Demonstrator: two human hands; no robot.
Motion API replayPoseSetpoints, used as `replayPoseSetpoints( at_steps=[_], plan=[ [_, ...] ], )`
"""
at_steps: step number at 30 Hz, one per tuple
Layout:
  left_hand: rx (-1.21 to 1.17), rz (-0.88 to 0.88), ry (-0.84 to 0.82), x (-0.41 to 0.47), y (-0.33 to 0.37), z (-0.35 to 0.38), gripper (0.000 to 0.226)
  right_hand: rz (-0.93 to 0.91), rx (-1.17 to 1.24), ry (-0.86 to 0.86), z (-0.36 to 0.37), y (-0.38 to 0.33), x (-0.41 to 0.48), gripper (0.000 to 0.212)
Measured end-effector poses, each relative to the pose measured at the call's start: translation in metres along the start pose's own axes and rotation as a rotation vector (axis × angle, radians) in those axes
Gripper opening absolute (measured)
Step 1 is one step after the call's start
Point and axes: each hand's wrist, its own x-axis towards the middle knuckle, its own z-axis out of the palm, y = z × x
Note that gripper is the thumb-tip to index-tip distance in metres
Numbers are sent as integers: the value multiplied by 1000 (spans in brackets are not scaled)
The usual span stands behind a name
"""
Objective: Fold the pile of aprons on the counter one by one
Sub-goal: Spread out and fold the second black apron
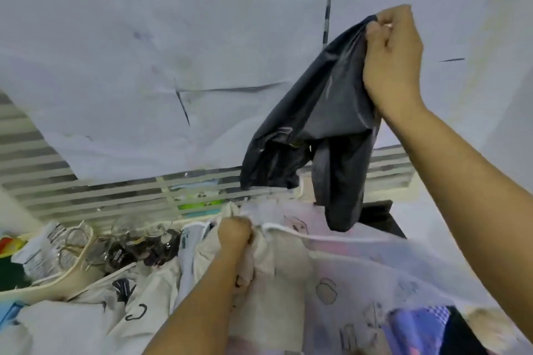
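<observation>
Pinching a dark apron (317, 130) aloft, right hand (392, 60); left hand (235, 232) grips pale apron (277, 268).

— Was there any writing to read on the pile?
— None legible. The cream apron (155, 282) at near left bore black printed marks, one shaped like a hook, but no letters I could make out.
— And the white packet (37, 256) at far left?
— Dark stripes and fine print, too blurred. The small dark tags (118, 253) beside it were unreadable too, and the pink apron (326, 291) at near right carried only outline drawings
</observation>
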Motion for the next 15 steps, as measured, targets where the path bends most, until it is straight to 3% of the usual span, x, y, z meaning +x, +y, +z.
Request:
replayPoseSetpoints(
  at_steps=[3,4,6,8,10,13,15],
  plan=[
    [-878,-165,-328,-5,52,-34,19,-23,-7,-109,-14,-18,1,6],
    [-1040,-199,-473,-8,63,-38,24,-27,-12,-178,-16,-18,-2,7],
    [-1198,-251,-741,-21,80,-34,69,42,13,-378,-25,-18,-16,11],
    [-1284,-298,-902,-41,92,-17,109,166,63,-614,-37,-16,-32,13],
    [-1477,-296,-930,-54,93,6,116,269,125,-832,-51,-11,-51,13],
    [-1719,-329,-671,-59,85,27,74,388,146,-970,-83,9,-77,20],
    [-1675,-266,-515,-60,78,24,47,466,80,-975,-107,36,-100,29]
  ],
)
